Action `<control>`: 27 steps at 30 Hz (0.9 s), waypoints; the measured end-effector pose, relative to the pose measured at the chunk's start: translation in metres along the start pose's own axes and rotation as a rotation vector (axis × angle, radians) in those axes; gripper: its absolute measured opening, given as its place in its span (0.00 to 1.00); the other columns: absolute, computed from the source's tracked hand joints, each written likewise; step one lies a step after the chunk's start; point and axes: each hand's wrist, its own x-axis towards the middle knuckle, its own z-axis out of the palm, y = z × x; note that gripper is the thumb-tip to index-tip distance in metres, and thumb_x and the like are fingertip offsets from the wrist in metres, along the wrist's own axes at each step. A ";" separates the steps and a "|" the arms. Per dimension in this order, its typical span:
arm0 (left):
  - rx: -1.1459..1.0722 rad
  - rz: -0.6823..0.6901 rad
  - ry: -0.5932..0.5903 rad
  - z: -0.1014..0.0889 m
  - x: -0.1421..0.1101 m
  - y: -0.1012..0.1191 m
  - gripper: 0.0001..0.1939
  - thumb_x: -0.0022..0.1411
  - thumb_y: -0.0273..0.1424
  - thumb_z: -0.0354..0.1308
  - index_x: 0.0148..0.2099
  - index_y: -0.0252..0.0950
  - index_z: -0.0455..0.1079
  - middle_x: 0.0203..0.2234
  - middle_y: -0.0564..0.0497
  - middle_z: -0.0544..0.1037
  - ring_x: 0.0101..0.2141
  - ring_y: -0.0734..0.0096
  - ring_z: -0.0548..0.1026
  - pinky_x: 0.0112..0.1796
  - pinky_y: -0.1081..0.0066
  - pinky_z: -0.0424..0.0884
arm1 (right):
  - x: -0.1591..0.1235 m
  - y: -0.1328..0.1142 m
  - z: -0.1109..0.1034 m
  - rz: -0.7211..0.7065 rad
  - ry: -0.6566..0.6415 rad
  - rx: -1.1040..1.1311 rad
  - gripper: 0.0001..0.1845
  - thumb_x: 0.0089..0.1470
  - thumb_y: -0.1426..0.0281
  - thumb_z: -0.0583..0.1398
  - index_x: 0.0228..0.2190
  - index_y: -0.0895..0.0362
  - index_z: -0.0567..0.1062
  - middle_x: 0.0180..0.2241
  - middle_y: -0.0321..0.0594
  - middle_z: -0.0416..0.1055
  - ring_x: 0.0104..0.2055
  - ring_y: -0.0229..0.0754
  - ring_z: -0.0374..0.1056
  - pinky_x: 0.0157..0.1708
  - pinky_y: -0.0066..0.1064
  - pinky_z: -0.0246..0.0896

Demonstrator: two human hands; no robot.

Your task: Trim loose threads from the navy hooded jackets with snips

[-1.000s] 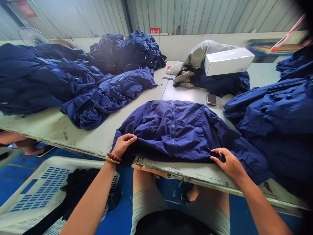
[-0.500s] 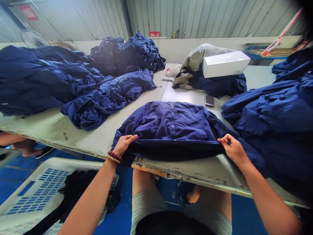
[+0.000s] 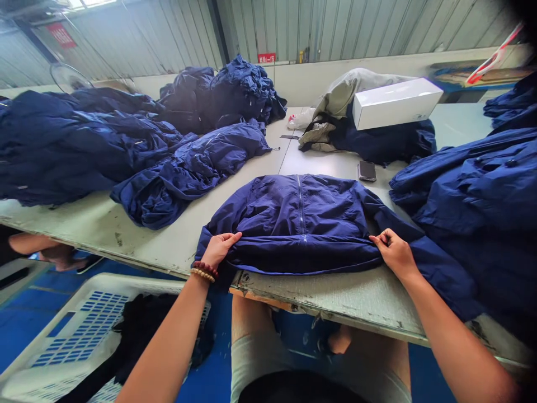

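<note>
A navy zip-front jacket (image 3: 272,210) lies spread at the near edge of the table, its zip running up the middle and its hem toward me. My left hand (image 3: 221,248) pinches the hem's left corner between thumb and fingers; two beaded bracelets circle that wrist. At the right corner of the hem, my right hand (image 3: 392,252) grips the fabric with curled fingers. Between both hands the hem edge is drawn nearly straight. One sleeve stretches out on the right, beneath my right forearm; the left one bends down beside my left hand.
Piles of navy garments (image 3: 75,145) cover the table's left, with another heap (image 3: 482,196) at right. A white box (image 3: 396,103) rests on dark and grey cloth behind a small dark flat object (image 3: 367,171). A white plastic basket (image 3: 79,330) with black cloth stands on the floor, left.
The hem, earlier lifted with dark shadow under it, now lies lower, with navy fabric showing below its edge. Both hands keep their grip. The view has shifted slightly.
</note>
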 end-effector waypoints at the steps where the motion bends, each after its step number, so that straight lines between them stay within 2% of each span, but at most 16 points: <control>1: 0.009 0.000 -0.002 0.001 0.000 0.001 0.33 0.54 0.62 0.72 0.30 0.33 0.75 0.23 0.54 0.73 0.27 0.73 0.69 0.30 0.72 0.66 | 0.000 -0.001 0.000 -0.004 -0.001 -0.004 0.35 0.58 0.32 0.58 0.25 0.49 0.59 0.22 0.35 0.67 0.24 0.42 0.58 0.31 0.35 0.54; 3: 0.031 0.009 -0.013 0.002 -0.004 0.006 0.29 0.64 0.56 0.68 0.35 0.32 0.76 0.28 0.53 0.76 0.29 0.70 0.74 0.33 0.71 0.71 | 0.001 -0.002 0.001 -0.012 0.000 -0.007 0.34 0.58 0.32 0.57 0.25 0.49 0.60 0.23 0.36 0.68 0.24 0.42 0.59 0.31 0.35 0.54; 6: 0.063 0.042 -0.054 -0.001 -0.021 0.020 0.19 0.74 0.46 0.63 0.49 0.32 0.77 0.41 0.49 0.81 0.38 0.66 0.80 0.40 0.65 0.80 | -0.004 -0.001 -0.001 -0.006 0.010 0.000 0.33 0.58 0.34 0.58 0.27 0.48 0.59 0.27 0.40 0.75 0.26 0.45 0.67 0.33 0.36 0.58; 8: 0.077 0.068 -0.099 -0.008 -0.041 0.029 0.19 0.70 0.46 0.68 0.48 0.33 0.79 0.40 0.49 0.82 0.38 0.64 0.82 0.40 0.64 0.81 | -0.017 -0.001 -0.010 -0.027 -0.015 -0.019 0.29 0.60 0.37 0.59 0.30 0.48 0.61 0.31 0.42 0.79 0.30 0.49 0.73 0.35 0.37 0.61; 11: 0.155 0.127 -0.260 -0.029 -0.075 0.031 0.18 0.48 0.45 0.81 0.33 0.37 0.84 0.33 0.49 0.84 0.35 0.57 0.83 0.40 0.63 0.80 | -0.050 -0.003 -0.038 -0.113 -0.095 -0.127 0.20 0.65 0.45 0.58 0.42 0.48 0.71 0.40 0.43 0.83 0.38 0.53 0.79 0.35 0.38 0.64; 12: 0.244 0.175 -0.351 -0.038 -0.085 0.027 0.16 0.48 0.45 0.80 0.33 0.42 0.86 0.36 0.47 0.86 0.39 0.54 0.84 0.45 0.61 0.81 | -0.062 -0.004 -0.049 -0.131 -0.098 -0.167 0.20 0.66 0.46 0.58 0.47 0.48 0.72 0.43 0.43 0.83 0.39 0.53 0.80 0.34 0.38 0.65; 13: 0.334 0.211 -0.379 -0.047 -0.095 0.022 0.13 0.51 0.47 0.78 0.36 0.47 0.88 0.41 0.47 0.87 0.44 0.52 0.85 0.51 0.59 0.80 | -0.073 -0.003 -0.061 -0.134 -0.075 -0.203 0.21 0.66 0.47 0.59 0.50 0.47 0.72 0.46 0.43 0.83 0.38 0.52 0.80 0.33 0.38 0.65; 15: 0.444 0.236 -0.337 -0.062 -0.110 0.013 0.15 0.55 0.51 0.74 0.42 0.54 0.88 0.48 0.47 0.87 0.53 0.47 0.83 0.60 0.53 0.77 | -0.089 0.006 -0.082 -0.139 0.011 -0.250 0.21 0.66 0.47 0.60 0.50 0.47 0.70 0.52 0.46 0.81 0.39 0.53 0.80 0.33 0.40 0.67; 18: 0.485 0.232 -0.231 -0.071 -0.121 0.012 0.22 0.57 0.55 0.71 0.51 0.57 0.86 0.55 0.48 0.85 0.59 0.44 0.80 0.65 0.50 0.73 | -0.098 0.041 -0.099 -0.232 0.101 -0.285 0.24 0.64 0.43 0.60 0.44 0.49 0.66 0.55 0.56 0.79 0.46 0.60 0.79 0.41 0.47 0.72; 20: 0.466 0.249 -0.223 -0.064 -0.122 0.024 0.24 0.58 0.55 0.71 0.54 0.56 0.85 0.56 0.48 0.84 0.59 0.44 0.80 0.65 0.51 0.73 | -0.099 0.072 -0.100 -0.277 0.083 -0.297 0.30 0.58 0.39 0.63 0.43 0.50 0.64 0.52 0.60 0.79 0.47 0.63 0.79 0.44 0.52 0.73; 23: 0.417 0.340 -0.318 -0.033 -0.114 0.050 0.22 0.62 0.53 0.69 0.55 0.53 0.85 0.54 0.48 0.85 0.56 0.47 0.82 0.62 0.54 0.76 | -0.099 0.105 -0.096 -0.225 -0.008 -0.258 0.31 0.53 0.41 0.66 0.43 0.50 0.65 0.49 0.59 0.80 0.45 0.63 0.80 0.44 0.51 0.74; 25: 0.423 0.437 -0.397 -0.004 -0.104 0.064 0.20 0.66 0.52 0.67 0.55 0.51 0.85 0.53 0.47 0.85 0.56 0.50 0.82 0.61 0.56 0.76 | -0.100 0.107 -0.098 -0.147 -0.057 -0.219 0.25 0.54 0.48 0.65 0.43 0.50 0.66 0.50 0.57 0.80 0.45 0.62 0.81 0.43 0.49 0.74; 27: 0.497 0.543 -0.418 0.029 -0.095 0.069 0.21 0.70 0.50 0.64 0.59 0.50 0.83 0.58 0.45 0.83 0.60 0.52 0.79 0.65 0.54 0.73 | -0.098 0.094 -0.106 -0.024 -0.063 -0.207 0.19 0.53 0.55 0.63 0.44 0.50 0.69 0.47 0.52 0.82 0.40 0.59 0.81 0.38 0.46 0.72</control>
